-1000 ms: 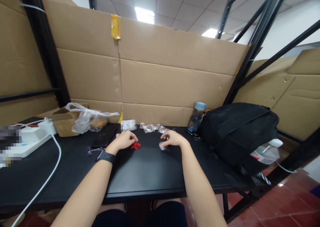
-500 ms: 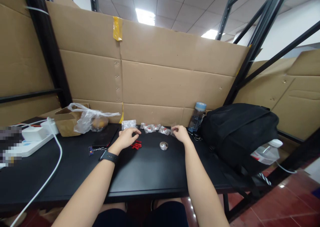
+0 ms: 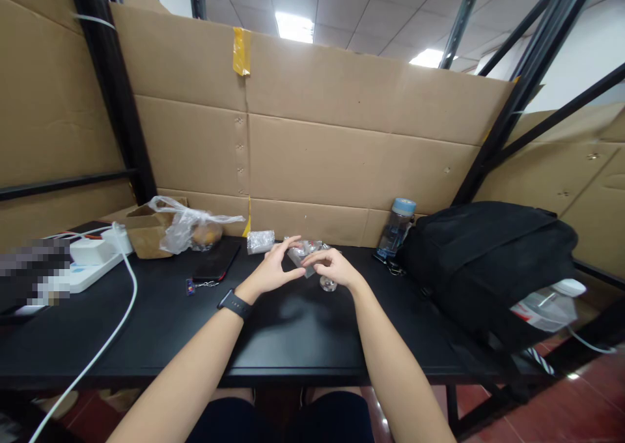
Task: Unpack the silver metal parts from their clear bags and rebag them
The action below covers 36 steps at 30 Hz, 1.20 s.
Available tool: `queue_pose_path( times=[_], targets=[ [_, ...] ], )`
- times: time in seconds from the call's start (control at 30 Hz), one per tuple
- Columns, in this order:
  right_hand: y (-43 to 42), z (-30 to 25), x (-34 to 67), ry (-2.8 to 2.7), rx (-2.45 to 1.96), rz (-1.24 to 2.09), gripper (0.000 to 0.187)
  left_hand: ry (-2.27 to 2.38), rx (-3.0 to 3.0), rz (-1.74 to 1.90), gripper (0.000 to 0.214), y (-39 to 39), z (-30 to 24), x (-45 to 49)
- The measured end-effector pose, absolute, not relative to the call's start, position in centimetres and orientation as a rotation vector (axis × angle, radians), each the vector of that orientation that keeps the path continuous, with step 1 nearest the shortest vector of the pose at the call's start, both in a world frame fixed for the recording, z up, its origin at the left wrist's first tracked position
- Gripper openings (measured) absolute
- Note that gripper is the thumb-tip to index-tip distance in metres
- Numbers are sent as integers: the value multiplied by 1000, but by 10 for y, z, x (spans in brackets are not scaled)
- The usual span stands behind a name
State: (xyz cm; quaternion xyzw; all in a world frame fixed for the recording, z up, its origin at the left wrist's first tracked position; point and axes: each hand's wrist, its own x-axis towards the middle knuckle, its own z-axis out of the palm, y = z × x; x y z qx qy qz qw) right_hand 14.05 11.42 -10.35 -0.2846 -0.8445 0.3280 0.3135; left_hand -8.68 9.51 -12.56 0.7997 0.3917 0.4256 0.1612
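Note:
Both hands meet over the middle of the black table [image 3: 303,339] and hold a small clear plastic packet [image 3: 301,258] between them. My left hand [image 3: 273,270], with a black watch on its wrist, pinches the packet's left end. My right hand [image 3: 333,268] grips its right end from above. A small round silver piece [image 3: 328,284] lies on the table just under my right hand. More small clear packets [image 3: 312,245] lie behind the hands near the cardboard wall. The red pieces seen earlier are hidden behind my left hand.
A black backpack [image 3: 488,260] fills the right of the table, with a blue-capped bottle [image 3: 396,229] beside it. A phone [image 3: 216,262], keychain [image 3: 195,284], paper bag [image 3: 146,233] and plastic bag [image 3: 195,229] sit on the left. A white power strip [image 3: 92,260] and cable [image 3: 107,339] lie far left.
My right hand left the silver piece, reached back to the packets and brought one forward. My left hand left the red pieces and joined it on the packet.

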Motion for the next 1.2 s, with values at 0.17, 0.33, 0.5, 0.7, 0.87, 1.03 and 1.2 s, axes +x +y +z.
queue_pose_path(
  times=[0.17, 0.33, 0.5, 0.7, 0.87, 1.03, 1.2],
  targets=[
    [113, -104, 139, -2235, -736, 778, 25, 1186, 2463, 1069, 21, 94, -117, -90],
    [121, -109, 144, -2104, -843, 514, 29, 1484, 2431, 1259, 13, 115, -113, -113],
    [150, -129, 174, -1983, -1144, 212, 29, 1910, 2181, 1266, 16, 155, -127, -156],
    [175, -155, 209, -1936, -1485, 180, 39, 2027, 2148, 855, 30, 175, -160, -158],
    [176, -163, 203, -2025, -1619, 203, 46, 2038, 2123, 772, 45, 175, -169, -153],
    [176, -164, 191, -2008, -1788, 156, 43, 2088, 2209, 825, 46, 170, -165, -150],
    [177, -160, 191, -1886, -1838, 168, 31, 2069, 2297, 1031, 39, 155, -153, -138]
  ],
)
